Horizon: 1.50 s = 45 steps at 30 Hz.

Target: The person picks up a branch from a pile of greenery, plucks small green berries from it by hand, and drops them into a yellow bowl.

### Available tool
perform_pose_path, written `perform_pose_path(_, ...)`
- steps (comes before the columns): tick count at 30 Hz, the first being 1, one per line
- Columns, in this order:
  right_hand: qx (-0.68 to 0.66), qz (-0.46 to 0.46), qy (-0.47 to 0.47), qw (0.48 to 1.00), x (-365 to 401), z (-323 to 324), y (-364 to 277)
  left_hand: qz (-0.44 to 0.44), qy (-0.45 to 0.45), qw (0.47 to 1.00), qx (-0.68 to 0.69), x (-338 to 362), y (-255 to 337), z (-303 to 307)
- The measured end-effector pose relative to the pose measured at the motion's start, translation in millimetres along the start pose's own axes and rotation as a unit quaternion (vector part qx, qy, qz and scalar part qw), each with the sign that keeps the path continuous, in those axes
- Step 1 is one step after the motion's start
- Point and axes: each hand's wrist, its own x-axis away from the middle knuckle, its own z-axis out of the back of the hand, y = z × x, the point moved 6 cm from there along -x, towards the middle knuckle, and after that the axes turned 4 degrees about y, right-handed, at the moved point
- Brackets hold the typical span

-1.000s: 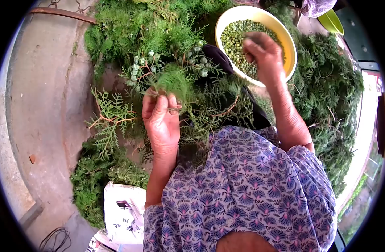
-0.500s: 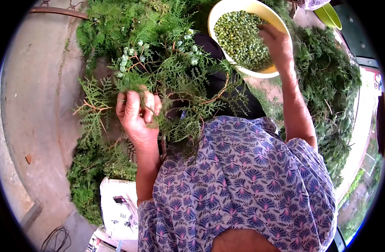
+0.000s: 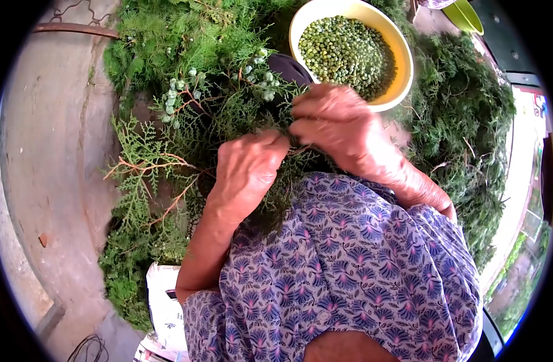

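A leafy evergreen cypress branch (image 3: 186,160) with reddish-brown stems lies across the lap. Clusters of pale blue-green cones (image 3: 171,99) hang at its far end. My left hand (image 3: 246,172) is closed on the branch, its fingertips hidden among the sprays. Close beside it, my right hand (image 3: 346,130) has its fingers curled together over the foliage, blurred by motion; anything in its fingertips is hidden. Just beyond the right hand stands a cream-yellow basin (image 3: 404,66) holding many small green cones (image 3: 343,51).
Cut evergreen boughs are heaped at the far left (image 3: 162,36), at the right (image 3: 469,114) and at the near left (image 3: 128,283). A white sack (image 3: 165,301) lies by my left side. Bare concrete floor (image 3: 53,163) runs along the left; a green basin (image 3: 463,17) stands at the far right.
My right hand has come from over the basin down to the branch beside my left hand. My left hand has shifted right and nearer along the foliage.
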Motion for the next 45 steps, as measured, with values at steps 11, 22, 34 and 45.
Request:
perform_pose_path(11,-0.032,-0.204,-0.241,0.948,29.5,-20.1,0.2,-0.003,-0.065,0.997,0.043,-7.0,-6.8,-21.3)
perform_pose_path(22,-0.166,-0.378,-0.023,0.911,30.5,-10.5,11.6,0.241,0.176,0.861,0.411,10.4,-38.5,-1.2)
perform_pose_path(34,-0.122,-0.255,-0.044,0.958,-10.8,-36.7,18.5,0.147,0.217,0.935,0.240,8.4,-20.7,3.2)
perform_pose_path(45,-0.233,-0.288,-0.071,0.926,-5.3,-49.9,30.0,0.249,0.199,0.856,0.407,16.8,-31.7,-0.6)
